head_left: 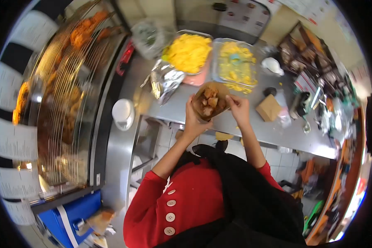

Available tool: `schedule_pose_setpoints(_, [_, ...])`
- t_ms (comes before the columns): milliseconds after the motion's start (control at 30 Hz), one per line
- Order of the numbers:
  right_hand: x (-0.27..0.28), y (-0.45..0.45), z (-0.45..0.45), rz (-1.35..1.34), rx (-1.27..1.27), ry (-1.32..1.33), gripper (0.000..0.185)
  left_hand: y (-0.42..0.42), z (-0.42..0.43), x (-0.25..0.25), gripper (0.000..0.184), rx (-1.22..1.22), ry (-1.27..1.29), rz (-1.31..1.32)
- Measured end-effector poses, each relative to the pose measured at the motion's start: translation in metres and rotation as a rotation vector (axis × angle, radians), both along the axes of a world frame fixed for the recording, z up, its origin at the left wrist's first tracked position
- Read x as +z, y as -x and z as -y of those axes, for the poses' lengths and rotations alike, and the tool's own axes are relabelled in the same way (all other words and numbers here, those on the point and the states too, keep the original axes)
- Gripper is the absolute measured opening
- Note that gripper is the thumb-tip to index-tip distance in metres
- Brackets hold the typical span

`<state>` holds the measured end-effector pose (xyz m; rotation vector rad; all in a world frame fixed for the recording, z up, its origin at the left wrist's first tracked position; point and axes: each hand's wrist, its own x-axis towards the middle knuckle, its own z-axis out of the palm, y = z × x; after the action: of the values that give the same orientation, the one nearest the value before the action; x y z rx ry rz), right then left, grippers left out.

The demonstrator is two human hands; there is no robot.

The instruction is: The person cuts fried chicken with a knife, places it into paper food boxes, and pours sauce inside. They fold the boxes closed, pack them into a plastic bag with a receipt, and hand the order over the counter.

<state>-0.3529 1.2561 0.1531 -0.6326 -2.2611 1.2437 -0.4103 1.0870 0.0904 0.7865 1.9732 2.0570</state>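
A brown paper food container (222, 87) with browned, fried-looking chunks of food (211, 100) in it is held over the front edge of the counter. My left hand (195, 122) wraps around its left side and underside. At the right rim, the fingers of my right hand (238, 109) pinch the paper. Behind it on the counter stand a tray heaped with yellow slices (189, 51) and a clear container with fewer yellow pieces (239, 62). Crumpled foil (165, 80) lies to the left of the container.
A glass-fronted display case (70, 99) with fried food stands at left, above a blue bag (72, 217). White round lids or tubs (123, 112) sit beside it. A brown paper box (269, 108) and assorted wrappers lie at right. A clear plastic bag (148, 38) is at the back.
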Motion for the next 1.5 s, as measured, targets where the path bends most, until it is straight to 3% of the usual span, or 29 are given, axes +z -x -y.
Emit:
schedule_pose_setpoints(100, [-0.039, -0.019, -0.041, -0.057, -0.094, -0.127, 0.024, -0.008, -0.049, -0.026, 0.106, -0.112, -0.007, -0.040])
schedule_pose_setpoints(200, [-0.045, -0.042, -0.064, 0.306, -0.112, -0.120, 0.030, -0.024, -0.072, -0.043, 0.109, -0.249, 0.160, -0.080])
schedule_pose_setpoints(300, [-0.073, -0.058, -0.083, 0.136, -0.003, 0.115, 0.037, -0.029, -0.081, -0.057, 0.123, -0.251, 0.034, -0.011])
schedule_pose_setpoints(333, [-0.082, -0.064, -0.092, 0.173, 0.030, 0.331, 0.039, -0.028, -0.079, -0.051, 0.125, -0.246, 0.007, 0.007])
schedule_pose_setpoints(400, [-0.095, -0.069, -0.114, 0.237, 0.100, 0.752, 0.044, -0.022, -0.071, -0.041, 0.121, -0.367, -0.205, 0.413])
schedule_pose_setpoints(433, [-0.093, -0.067, -0.118, 0.234, 0.141, 0.680, 0.044, -0.017, -0.068, -0.042, 0.117, -0.363, -0.315, 0.618])
schedule_pose_setpoints(500, [-0.089, -0.064, -0.119, 0.228, 0.223, 0.537, 0.046, -0.019, -0.065, -0.041, 0.096, -0.432, -0.656, 0.782])
schedule_pose_setpoints(600, [-0.086, -0.054, -0.108, 0.198, 0.316, 0.742, 0.044, -0.031, -0.079, -0.032, 0.088, -0.232, -0.225, 0.549])
schedule_pose_setpoints(700, [-0.129, -0.039, -0.103, 0.170, 0.336, 0.345, 0.046, -0.042, -0.100, -0.046, 0.073, 0.020, -0.090, 0.411])
schedule_pose_setpoints(800, [-0.137, -0.029, -0.101, 0.194, 0.341, 0.322, 0.037, -0.045, -0.108, -0.051, 0.062, 0.187, -0.098, 0.346])
schedule_pose_setpoints(900, [-0.118, -0.036, -0.107, -0.025, 0.422, 0.612, 0.027, -0.058, -0.116, -0.066, 0.054, 0.526, -0.028, 0.234])
schedule_pose_setpoints(933, [-0.110, -0.041, -0.109, -0.143, 0.463, 0.575, 0.026, -0.067, -0.121, -0.064, 0.052, 0.660, 0.020, 0.185])
schedule_pose_setpoints(1000, [-0.100, -0.049, -0.111, -0.381, 0.538, 0.494, 0.029, -0.090, -0.124, -0.059, 0.048, 0.605, -0.168, 0.335])
schedule_pose_setpoints(1067, [-0.101, -0.045, -0.099, -0.404, 0.524, 0.488, 0.034, -0.093, -0.100, -0.086, 0.041, 0.331, 0.186, 0.189])
schedule_pose_setpoints(1100, [-0.099, -0.043, -0.094, -0.418, 0.512, 0.483, 0.037, -0.089, -0.098, -0.082, 0.045, 0.360, 0.182, 0.084])
schedule_pose_setpoints(1167, [-0.094, -0.039, -0.095, -0.226, 0.536, 0.214, 0.037, -0.074, -0.099, -0.074, 0.053, 0.415, 0.170, -0.124])
schedule_pose_setpoints(1267, [-0.086, -0.032, -0.092, -0.082, 0.546, -0.073, 0.039, -0.047, -0.095, -0.017, 0.068, 0.050, 0.584, -0.469])
schedule_pose_setpoints(1300, [-0.085, -0.031, -0.090, -0.056, 0.542, -0.149, 0.040, -0.036, -0.093, -0.014, 0.075, -0.152, 0.655, -0.514])
schedule_pose_setpoints(1400, [-0.083, -0.032, -0.092, 0.092, 0.531, -0.609, 0.041, -0.032, -0.096, -0.005, 0.070, -0.221, 0.783, -0.627])
schedule_pose_setpoints(1500, [-0.079, -0.031, -0.099, 0.118, 0.614, -0.674, 0.046, -0.033, -0.094, 0.000, 0.072, -0.242, 0.792, -0.569])
